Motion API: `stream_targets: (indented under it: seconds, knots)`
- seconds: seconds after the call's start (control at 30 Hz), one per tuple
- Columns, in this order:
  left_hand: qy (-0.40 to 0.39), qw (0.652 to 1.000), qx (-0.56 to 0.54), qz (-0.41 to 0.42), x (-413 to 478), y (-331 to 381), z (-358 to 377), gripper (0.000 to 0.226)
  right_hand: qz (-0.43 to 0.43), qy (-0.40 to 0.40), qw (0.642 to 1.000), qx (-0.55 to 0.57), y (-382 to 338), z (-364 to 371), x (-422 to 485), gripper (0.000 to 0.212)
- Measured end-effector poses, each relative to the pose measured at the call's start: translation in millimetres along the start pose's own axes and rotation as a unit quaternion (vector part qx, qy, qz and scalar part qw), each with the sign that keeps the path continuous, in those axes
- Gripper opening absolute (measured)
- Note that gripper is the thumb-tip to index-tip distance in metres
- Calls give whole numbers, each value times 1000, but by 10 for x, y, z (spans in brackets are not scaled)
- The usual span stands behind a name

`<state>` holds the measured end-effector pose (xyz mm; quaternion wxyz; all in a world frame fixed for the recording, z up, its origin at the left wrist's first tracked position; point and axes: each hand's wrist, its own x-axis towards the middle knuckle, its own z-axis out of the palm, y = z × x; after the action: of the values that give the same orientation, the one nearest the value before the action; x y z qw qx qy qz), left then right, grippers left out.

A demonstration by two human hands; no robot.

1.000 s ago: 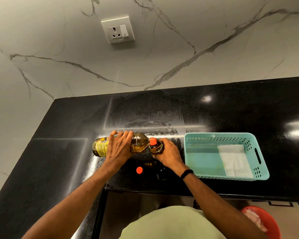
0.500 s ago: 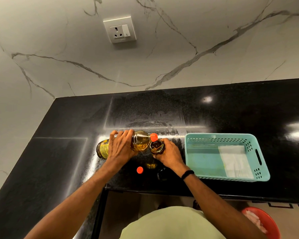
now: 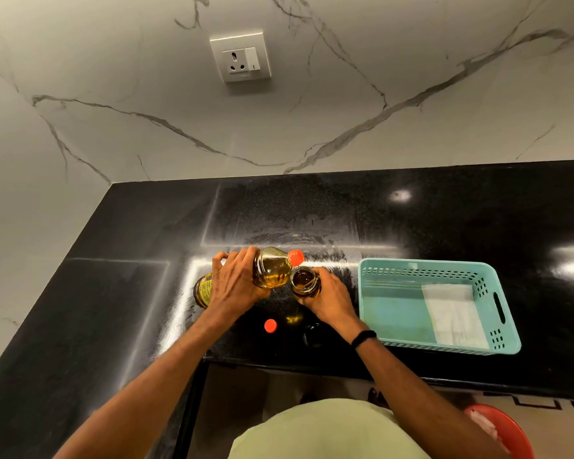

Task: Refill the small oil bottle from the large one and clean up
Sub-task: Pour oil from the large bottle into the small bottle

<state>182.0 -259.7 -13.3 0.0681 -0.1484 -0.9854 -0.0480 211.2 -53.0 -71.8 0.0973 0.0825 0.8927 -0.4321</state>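
Observation:
My left hand [image 3: 236, 284] grips the large oil bottle [image 3: 272, 268], a clear bottle of yellow oil with an orange neck [image 3: 295, 257] and a yellow label. It is tilted, its neck up to the right beside the small bottle. My right hand [image 3: 328, 298] holds the small bottle [image 3: 305, 281], whose open mouth faces up and shows dark amber oil. An orange cap [image 3: 270, 325] lies on the black counter [image 3: 113, 309] near the front edge. A black cap [image 3: 313, 333] lies to its right.
A teal plastic basket [image 3: 395, 306] with a folded white cloth [image 3: 454, 314] in it stands to the right of my hands. A wall socket [image 3: 241, 58] sits on the marble wall. A red bin [image 3: 507, 429] is on the floor at the lower right.
My left hand has raised the large bottle's neck from nearly level over the small bottle to a steeper tilt. The small bottle's mouth is now uncovered.

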Motion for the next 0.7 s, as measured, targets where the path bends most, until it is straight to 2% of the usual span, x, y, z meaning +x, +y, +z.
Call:
stream_targets:
  seconds: [0.53, 0.7]
  knots:
    - [15, 997, -74, -16, -20, -21, 38, 76, 10, 4, 1000, -15, -87, -167, -171, 62]
    - [48, 989, -133, -51, -45, -25, -23, 74, -5, 75, 997, -1, -199, -291, -392, 39]
